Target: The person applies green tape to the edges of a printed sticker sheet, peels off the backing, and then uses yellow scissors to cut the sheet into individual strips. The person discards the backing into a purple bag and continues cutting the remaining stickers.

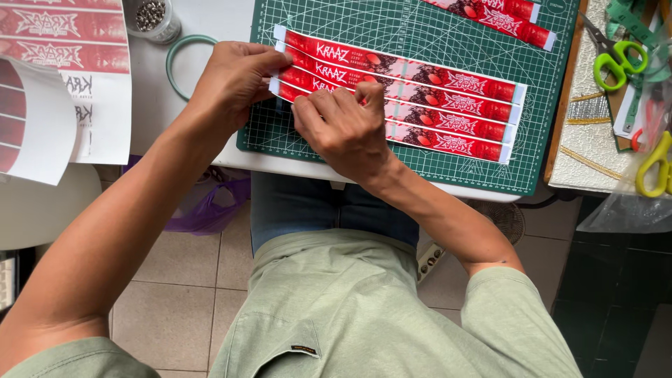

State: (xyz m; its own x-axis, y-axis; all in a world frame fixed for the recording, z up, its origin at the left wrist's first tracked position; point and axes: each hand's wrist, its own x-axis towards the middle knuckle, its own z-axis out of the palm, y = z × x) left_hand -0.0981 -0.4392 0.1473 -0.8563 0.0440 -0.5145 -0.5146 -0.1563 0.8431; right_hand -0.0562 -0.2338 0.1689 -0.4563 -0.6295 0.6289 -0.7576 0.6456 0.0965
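We see four long red paper strips (420, 105) lying side by side in a slanted row on a green cutting mat (420, 28), which sits on a white table (203, 21). Our left hand (231, 80) rests on the left ends of the strips, fingers bent and pressing down on the paper at the mat's left edge. Our right hand (343, 129) lies just beside it, fingers curled and pinching the near strip close to its left end. More red strips (500, 17) lie at the top of the mat. Printed sheets (66, 77) lie to the left, with a small jar (150, 17) and a pale green ring (180, 59) near them. Green-handled scissors (616, 59) and yellow-handled scissors (654, 164) lie well to the right
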